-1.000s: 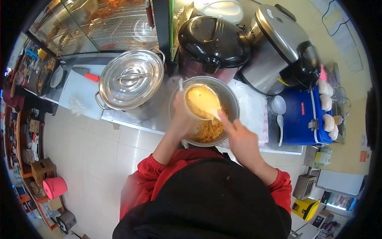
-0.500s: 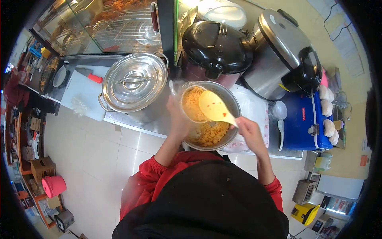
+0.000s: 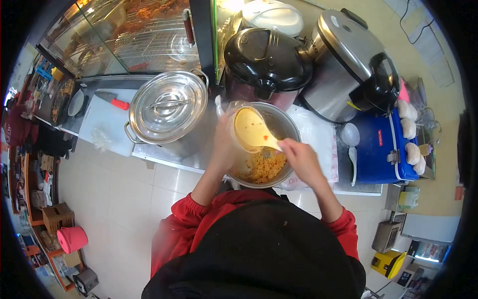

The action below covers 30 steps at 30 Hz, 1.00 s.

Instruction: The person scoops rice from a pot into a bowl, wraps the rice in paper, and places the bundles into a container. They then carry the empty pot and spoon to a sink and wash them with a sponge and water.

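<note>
My left hand [image 3: 223,143], blurred, is wrapped round the side of a small round bowl [image 3: 241,104] held over a large metal pot [image 3: 295,130]. Clear plastic shows by the bowl's left side. In my right hand [image 3: 301,160] is the handle of a pale yellow rice paddle [image 3: 247,128], its blade lying over the bowl's mouth and hiding most of what is inside. Bits of orange-red food stick to the paddle. Orange-coloured rice [image 3: 263,167] covers the near part of the pot's bottom.
Left of the pot stands a lidded steel stockpot [image 3: 169,107], beyond it a cutting board [image 3: 107,119] with a red-handled knife [image 3: 119,104]. Behind are a black-lidded cooker [image 3: 269,62] and a steel cooker [image 3: 331,74]. A blue cooler box [image 3: 376,149] sits to the right.
The paddle has moved left and turned more upright, from the bowl's right side to over its mouth. My right hand has shifted left with it; rice visible in the bowl before is now covered.
</note>
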Each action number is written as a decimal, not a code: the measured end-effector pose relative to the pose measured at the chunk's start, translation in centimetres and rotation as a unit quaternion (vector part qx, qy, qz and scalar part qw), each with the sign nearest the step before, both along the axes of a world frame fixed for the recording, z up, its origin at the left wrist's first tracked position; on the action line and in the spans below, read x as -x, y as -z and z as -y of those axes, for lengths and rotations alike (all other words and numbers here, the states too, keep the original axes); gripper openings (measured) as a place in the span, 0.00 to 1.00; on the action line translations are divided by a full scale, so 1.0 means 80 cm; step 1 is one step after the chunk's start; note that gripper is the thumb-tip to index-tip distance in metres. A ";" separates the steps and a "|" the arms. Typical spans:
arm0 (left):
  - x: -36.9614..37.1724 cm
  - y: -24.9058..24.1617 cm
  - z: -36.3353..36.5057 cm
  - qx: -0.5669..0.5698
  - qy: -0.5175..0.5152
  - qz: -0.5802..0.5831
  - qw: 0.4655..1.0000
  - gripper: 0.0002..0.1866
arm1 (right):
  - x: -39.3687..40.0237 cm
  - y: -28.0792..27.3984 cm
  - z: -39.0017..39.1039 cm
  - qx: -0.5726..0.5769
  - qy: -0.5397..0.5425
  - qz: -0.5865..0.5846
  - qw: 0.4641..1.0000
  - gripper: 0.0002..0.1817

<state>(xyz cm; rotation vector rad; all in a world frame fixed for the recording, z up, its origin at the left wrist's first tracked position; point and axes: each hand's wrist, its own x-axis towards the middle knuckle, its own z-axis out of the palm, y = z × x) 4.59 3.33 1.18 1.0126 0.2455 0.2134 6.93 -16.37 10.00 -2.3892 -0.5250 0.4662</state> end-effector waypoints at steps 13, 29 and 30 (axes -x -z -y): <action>0.026 -0.001 -0.002 -0.037 -0.029 -0.006 0.999 0.27 | -0.019 -0.006 0.027 -0.151 -0.064 -0.197 0.966 0.23; 0.046 0.031 -0.012 -0.069 -0.021 -0.013 0.997 0.33 | -0.034 0.032 0.033 -0.187 0.017 -0.349 0.918 0.21; 0.045 0.022 -0.012 -0.096 -0.026 -0.010 0.995 0.33 | -0.035 0.025 0.034 -0.185 0.013 -0.360 0.914 0.21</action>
